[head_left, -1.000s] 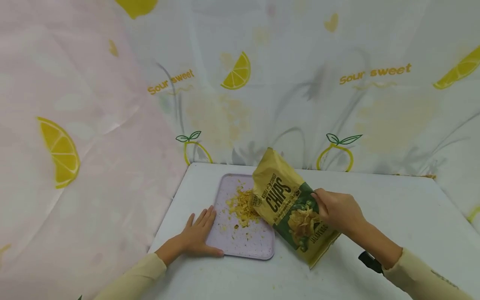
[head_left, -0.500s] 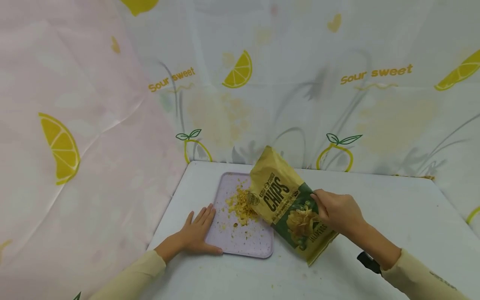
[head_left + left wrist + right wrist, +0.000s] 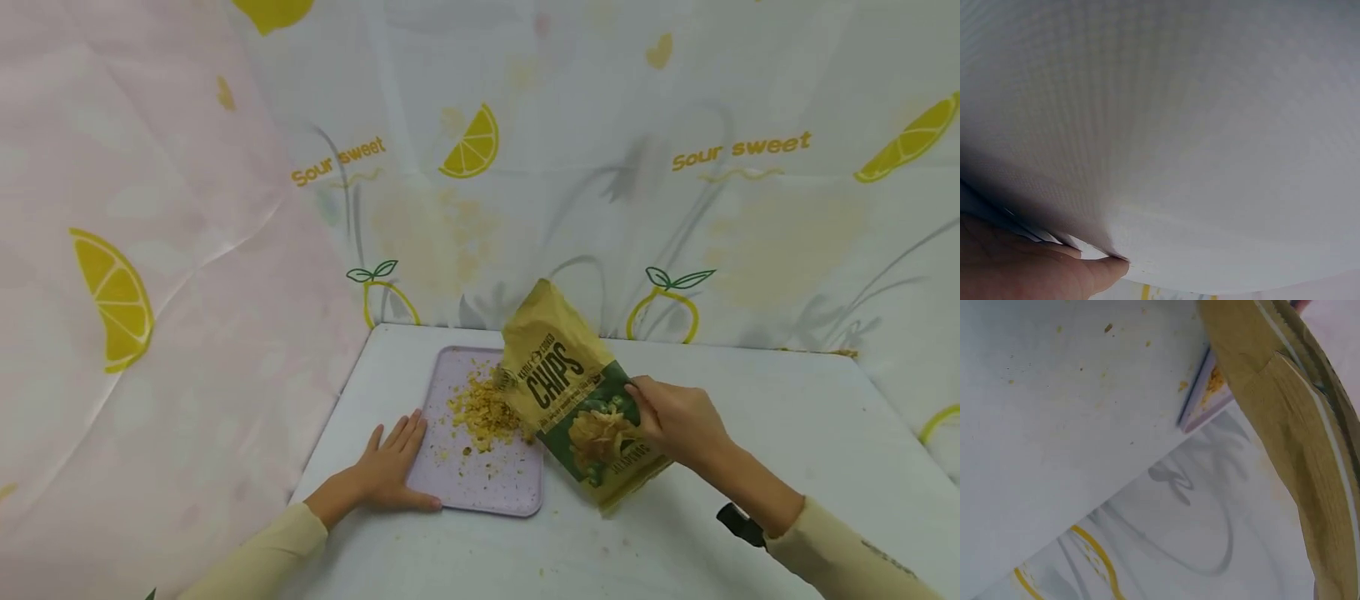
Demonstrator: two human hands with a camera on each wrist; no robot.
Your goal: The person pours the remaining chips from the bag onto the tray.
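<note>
In the head view a yellow and green chip bag (image 3: 573, 400) slants over the right side of a lilac tray (image 3: 487, 498). My right hand (image 3: 678, 421) grips the bag by its right edge, thumb on the printed front. A heap of crushed chips (image 3: 483, 412) lies on the tray, partly under the bag's left edge. My left hand (image 3: 386, 467) rests at the tray's left edge, fingers straight and spread. In the right wrist view the back of the bag (image 3: 1291, 419) fills the right side; the right hand is out of sight there.
Crumbs dot the white table (image 3: 780, 433) around the tray. A lemon-print cloth (image 3: 570, 167) hangs behind the table, and a pinkish cloth (image 3: 195, 317) hangs at its left. A black strap piece (image 3: 741, 525) shows at the right wrist.
The bag's lower end has risen and swung slightly left, with the right hand still gripping it. The chip heap looks a little bigger. The left hand has stayed at the tray's edge.
</note>
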